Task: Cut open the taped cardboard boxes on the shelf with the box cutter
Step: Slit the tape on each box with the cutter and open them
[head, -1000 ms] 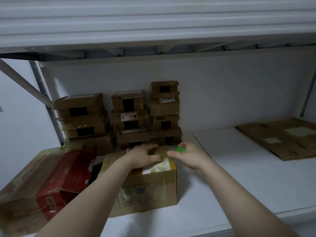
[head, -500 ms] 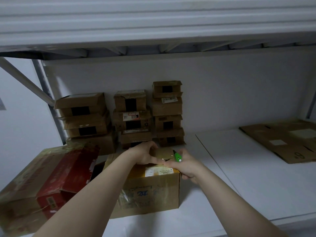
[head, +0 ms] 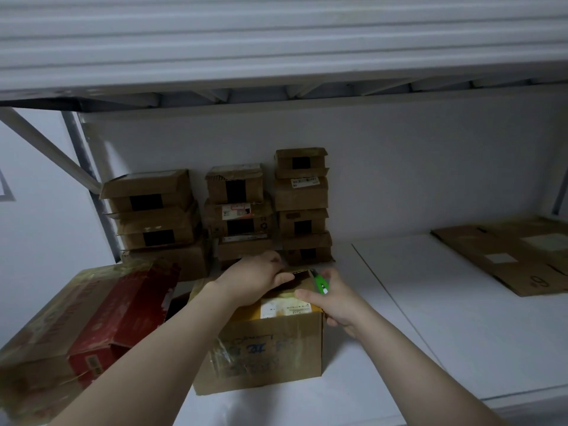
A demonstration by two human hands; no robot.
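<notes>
A taped brown cardboard box with a white label on top stands near the front of the white shelf. My left hand lies on the box's top at the far edge, its fingers curled over the flap there. My right hand grips a green box cutter at the top's right far corner, tip pointing toward the far edge. The blade itself is too small to make out.
Three stacks of small taped boxes stand against the back wall. A large red-and-brown box lies tilted at the left. Flattened cardboard rests at the right. A shelf deck hangs low overhead.
My right hand has brought the green cutter in from the right onto the box's top. My left hand has slid toward the far edge of the top.
</notes>
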